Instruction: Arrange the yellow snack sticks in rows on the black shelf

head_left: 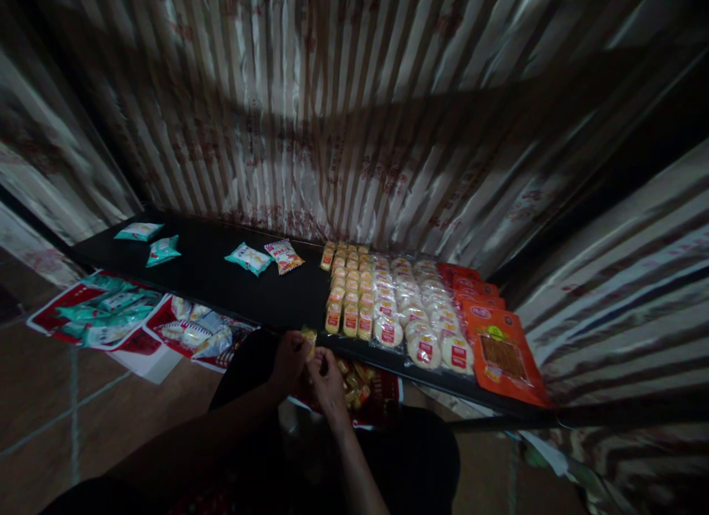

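My left hand and my right hand are together at the near edge of a black table, pinching a small yellow snack packet between their fingers. Just beyond them, neat rows of small yellow packets and round white-and-red wrapped crackers lie in clear plastic. Orange packets lie past the crackers. Below my hands, loose yellow packets rest on a red printed sheet.
Teal packets and a red-and-white packet lie at the table's left. Red printed sheets with packets cover part of the tiled floor. Striped satin cloth hangs behind and beside the table.
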Demonstrator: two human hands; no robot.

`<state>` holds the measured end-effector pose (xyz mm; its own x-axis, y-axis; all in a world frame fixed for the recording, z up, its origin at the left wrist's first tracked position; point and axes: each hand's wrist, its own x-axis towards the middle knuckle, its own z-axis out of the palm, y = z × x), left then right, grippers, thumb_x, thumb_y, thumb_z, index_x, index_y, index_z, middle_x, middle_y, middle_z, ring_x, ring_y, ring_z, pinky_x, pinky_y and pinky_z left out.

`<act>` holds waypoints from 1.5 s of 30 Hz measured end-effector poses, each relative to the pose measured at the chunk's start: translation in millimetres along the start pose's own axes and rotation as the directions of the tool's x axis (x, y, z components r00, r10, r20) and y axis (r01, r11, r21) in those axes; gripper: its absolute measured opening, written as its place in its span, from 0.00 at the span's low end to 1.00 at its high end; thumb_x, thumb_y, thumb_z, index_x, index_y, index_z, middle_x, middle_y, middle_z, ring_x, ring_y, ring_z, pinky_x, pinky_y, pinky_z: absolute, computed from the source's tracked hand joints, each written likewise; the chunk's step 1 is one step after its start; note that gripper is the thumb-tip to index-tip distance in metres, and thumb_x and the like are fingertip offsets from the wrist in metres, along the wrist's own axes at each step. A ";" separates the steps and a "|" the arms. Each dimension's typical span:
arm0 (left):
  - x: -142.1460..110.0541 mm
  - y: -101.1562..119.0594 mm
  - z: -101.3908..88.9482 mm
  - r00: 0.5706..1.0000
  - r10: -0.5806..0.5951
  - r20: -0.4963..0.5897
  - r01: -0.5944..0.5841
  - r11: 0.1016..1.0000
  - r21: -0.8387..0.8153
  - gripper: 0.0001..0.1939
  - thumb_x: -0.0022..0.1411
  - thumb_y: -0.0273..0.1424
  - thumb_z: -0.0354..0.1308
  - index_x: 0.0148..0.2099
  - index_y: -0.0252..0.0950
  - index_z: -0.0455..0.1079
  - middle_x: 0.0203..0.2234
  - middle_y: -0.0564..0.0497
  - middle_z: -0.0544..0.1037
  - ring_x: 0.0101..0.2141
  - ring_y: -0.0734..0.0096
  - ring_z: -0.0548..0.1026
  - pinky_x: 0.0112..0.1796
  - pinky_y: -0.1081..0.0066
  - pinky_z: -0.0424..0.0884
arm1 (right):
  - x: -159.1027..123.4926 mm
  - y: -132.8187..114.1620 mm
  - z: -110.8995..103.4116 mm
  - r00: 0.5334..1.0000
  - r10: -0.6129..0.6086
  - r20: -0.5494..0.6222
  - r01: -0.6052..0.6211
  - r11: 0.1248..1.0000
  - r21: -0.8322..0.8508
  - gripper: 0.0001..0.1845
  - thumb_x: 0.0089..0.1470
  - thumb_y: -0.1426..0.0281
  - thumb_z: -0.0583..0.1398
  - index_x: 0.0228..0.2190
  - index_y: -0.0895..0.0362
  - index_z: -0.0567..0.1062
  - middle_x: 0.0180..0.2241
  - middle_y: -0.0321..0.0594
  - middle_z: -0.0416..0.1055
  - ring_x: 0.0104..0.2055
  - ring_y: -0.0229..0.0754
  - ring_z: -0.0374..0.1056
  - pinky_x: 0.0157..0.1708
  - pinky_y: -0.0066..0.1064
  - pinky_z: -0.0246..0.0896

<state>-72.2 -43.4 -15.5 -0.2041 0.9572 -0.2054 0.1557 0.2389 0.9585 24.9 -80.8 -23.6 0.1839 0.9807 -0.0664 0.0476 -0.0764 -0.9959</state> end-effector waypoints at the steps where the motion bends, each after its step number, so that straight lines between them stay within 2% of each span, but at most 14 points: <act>1: 2.7 1.7 -0.4 1.000 -0.002 0.000 0.002 1.000 -0.008 0.10 0.49 0.34 0.57 0.34 0.36 0.65 0.26 0.53 0.73 0.31 0.69 0.73 0.36 0.71 0.68 | 1.6 -3.0 1.8 1.000 -0.006 -0.001 0.006 1.000 0.011 0.13 0.44 0.59 0.61 0.30 0.54 0.71 0.25 0.34 0.71 0.28 0.38 0.67 0.29 0.27 0.63; 4: 12.3 7.4 -1.6 1.000 0.003 -0.016 -0.003 1.000 -0.004 0.13 0.47 0.35 0.58 0.35 0.36 0.63 0.27 0.53 0.73 0.31 0.68 0.73 0.36 0.70 0.68 | 7.8 -10.1 7.2 1.000 -0.013 0.003 0.013 1.000 -0.005 0.14 0.44 0.59 0.61 0.32 0.54 0.72 0.28 0.36 0.73 0.30 0.40 0.69 0.30 0.28 0.63; 8: 25.6 14.7 -2.2 0.999 0.036 -0.040 -0.034 0.998 0.050 0.13 0.48 0.34 0.57 0.36 0.36 0.62 0.29 0.52 0.73 0.32 0.68 0.73 0.36 0.69 0.68 | 19.3 -11.0 13.2 0.994 -0.091 -0.051 0.081 0.981 -0.178 0.15 0.45 0.61 0.60 0.35 0.55 0.74 0.33 0.40 0.73 0.33 0.43 0.69 0.35 0.31 0.63; 12: 36.9 16.5 0.7 0.997 0.063 -0.034 -0.061 0.996 0.071 0.13 0.49 0.33 0.56 0.37 0.36 0.61 0.30 0.51 0.72 0.32 0.69 0.72 0.37 0.69 0.69 | 31.1 -4.1 21.2 0.974 -0.188 -0.128 0.154 0.959 -0.237 0.20 0.45 0.64 0.59 0.42 0.55 0.74 0.43 0.45 0.73 0.44 0.47 0.68 0.46 0.35 0.60; 15: 43.7 15.7 3.9 0.996 0.074 -0.043 -0.070 0.994 0.083 0.13 0.49 0.34 0.57 0.37 0.36 0.61 0.29 0.51 0.72 0.32 0.68 0.72 0.38 0.68 0.68 | 38.2 -0.5 28.4 0.959 -0.218 -0.180 0.161 0.945 -0.286 0.23 0.46 0.66 0.58 0.47 0.56 0.71 0.47 0.48 0.70 0.50 0.50 0.65 0.52 0.39 0.56; 22: 56.4 13.8 6.4 0.994 0.096 -0.047 -0.091 0.991 0.103 0.13 0.53 0.33 0.55 0.41 0.33 0.62 0.36 0.44 0.72 0.39 0.65 0.72 0.42 0.67 0.68 | 50.4 -2.8 37.9 0.965 -0.203 -0.168 0.128 0.919 -0.374 0.18 0.48 0.67 0.55 0.43 0.56 0.70 0.41 0.47 0.71 0.43 0.48 0.69 0.44 0.36 0.61; 26: 60.6 10.0 5.3 0.993 0.118 0.011 -0.119 0.990 0.078 0.11 0.57 0.30 0.49 0.43 0.32 0.64 0.38 0.43 0.74 0.39 0.66 0.73 0.44 0.67 0.68 | 54.9 -2.3 38.9 0.961 -0.248 -0.124 0.166 0.874 -0.457 0.15 0.51 0.70 0.52 0.41 0.58 0.70 0.38 0.46 0.71 0.40 0.45 0.68 0.42 0.35 0.62; 31: 63.2 5.2 2.1 0.988 0.125 0.090 -0.130 0.990 0.057 0.19 0.58 0.26 0.47 0.52 0.32 0.62 0.40 0.43 0.76 0.40 0.67 0.75 0.44 0.67 0.68 | 57.6 -8.2 38.5 0.953 -0.291 -0.081 0.179 0.759 -0.625 0.15 0.53 0.74 0.50 0.42 0.61 0.69 0.39 0.48 0.70 0.40 0.44 0.67 0.41 0.34 0.62; 36: 66.6 5.1 1.6 0.993 0.102 0.065 -0.109 0.988 0.113 0.25 0.54 0.22 0.47 0.56 0.28 0.62 0.43 0.40 0.75 0.43 0.65 0.74 0.46 0.68 0.67 | 59.0 -22.0 39.1 0.947 -0.316 -0.065 0.154 0.619 -0.770 0.12 0.55 0.73 0.52 0.40 0.60 0.72 0.38 0.48 0.69 0.44 0.46 0.65 0.45 0.34 0.61; 39: 70.8 3.6 2.3 0.991 0.123 0.043 -0.128 0.980 0.151 0.25 0.54 0.23 0.48 0.56 0.26 0.63 0.43 0.38 0.75 0.42 0.63 0.74 0.46 0.66 0.67 | 59.9 -26.1 40.5 0.961 -0.272 -0.054 0.128 0.609 -0.783 0.13 0.56 0.74 0.52 0.42 0.60 0.72 0.39 0.47 0.69 0.43 0.44 0.65 0.43 0.32 0.61; 45: 81.6 -1.6 4.7 0.990 0.140 -0.014 -0.134 0.968 0.212 0.23 0.54 0.25 0.49 0.53 0.29 0.64 0.39 0.42 0.75 0.38 0.66 0.74 0.44 0.68 0.68 | 63.0 -25.3 43.0 0.975 -0.221 -0.021 0.129 0.640 -0.758 0.18 0.57 0.75 0.51 0.48 0.63 0.69 0.40 0.49 0.69 0.43 0.44 0.66 0.43 0.31 0.61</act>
<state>-84.6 35.1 -34.8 -0.1937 0.9788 -0.0663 0.3832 0.1377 0.9133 -6.9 -9.4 -5.1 0.1894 0.9693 0.1565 0.7980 -0.0590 -0.5998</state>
